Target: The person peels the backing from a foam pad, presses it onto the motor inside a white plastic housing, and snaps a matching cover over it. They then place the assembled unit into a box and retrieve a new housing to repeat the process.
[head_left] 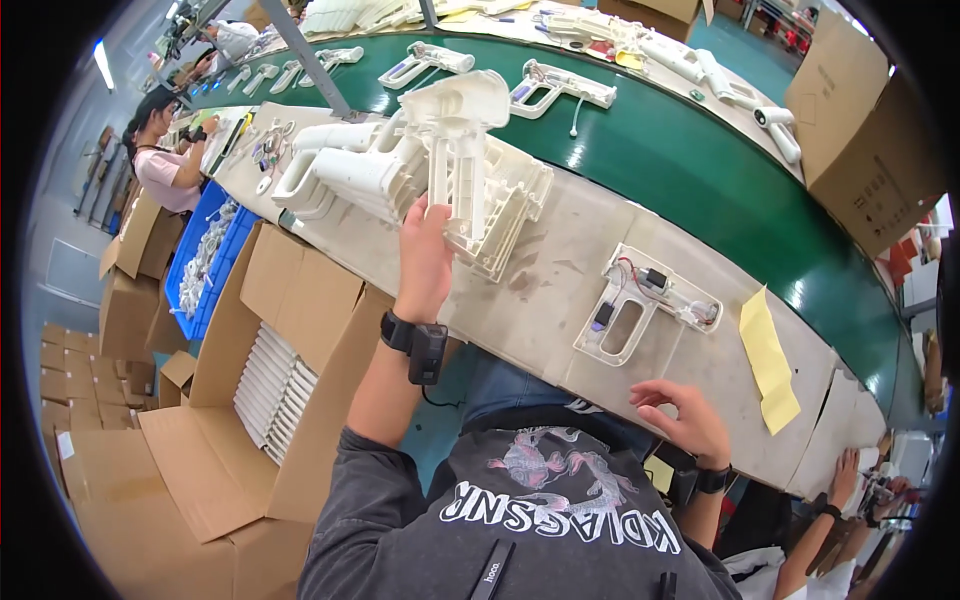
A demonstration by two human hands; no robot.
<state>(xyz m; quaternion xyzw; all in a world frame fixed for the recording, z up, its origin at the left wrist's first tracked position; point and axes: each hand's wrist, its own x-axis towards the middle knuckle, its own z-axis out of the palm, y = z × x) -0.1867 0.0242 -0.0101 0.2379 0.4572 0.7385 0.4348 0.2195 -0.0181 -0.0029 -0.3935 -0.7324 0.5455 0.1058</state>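
Alongside a green conveyor belt (700, 190), a worker's left hand (425, 255) grips the lower part of a white plastic shell (455, 115), thumb and fingers closed on it, in front of a row of similar white shells (365, 185) on the grey surface (575, 235); whether it touches them cannot be told. The right hand (685, 420), holding nothing, its fingers loosely bent, hovers by the surface's near edge. Just beyond it lies a white housing (590, 340) with its wires and black parts exposed, left of a creased yellow sheet (768, 360). More white housings (425, 65) lie along the belt. At left, a cardboard box (300, 280) holds stacked white pieces (272, 390), near a blue bin (224, 287) and a seated co-worker (165, 165).
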